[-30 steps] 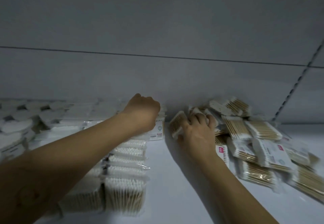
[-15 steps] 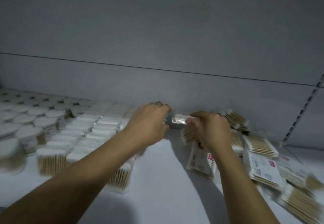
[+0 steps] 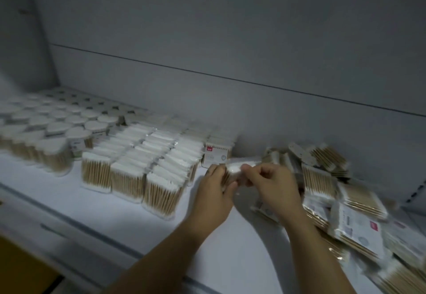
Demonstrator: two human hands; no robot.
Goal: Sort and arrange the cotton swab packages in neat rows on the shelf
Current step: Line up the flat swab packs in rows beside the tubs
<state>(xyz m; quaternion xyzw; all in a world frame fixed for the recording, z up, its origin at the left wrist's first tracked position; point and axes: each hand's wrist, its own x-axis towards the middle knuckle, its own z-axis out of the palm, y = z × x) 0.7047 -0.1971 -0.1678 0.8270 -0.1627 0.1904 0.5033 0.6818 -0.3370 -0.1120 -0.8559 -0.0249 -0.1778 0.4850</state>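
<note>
Both hands hold one cotton swab package (image 3: pixel 234 169) above the white shelf (image 3: pixel 129 220). My left hand (image 3: pixel 213 198) grips its left end and my right hand (image 3: pixel 269 186) pinches its right end. Left of the hands stand neat rows of upright swab packages (image 3: pixel 147 167), white tips up. One more package (image 3: pixel 216 155) stands at the back with its label showing. To the right lies a loose heap of swab packages (image 3: pixel 341 204), piled at all angles.
Round white-lidded swab tubs (image 3: pixel 57 127) fill the shelf's left part. The grey back wall (image 3: pixel 230 63) rises behind everything. The shelf's front edge (image 3: pixel 92 229) runs diagonally below my arms, with bare shelf between the rows and the heap.
My right hand lifted a package out of the heap and brought it to my left hand; both now hold it. The view has swung left and back, showing more of the rows.
</note>
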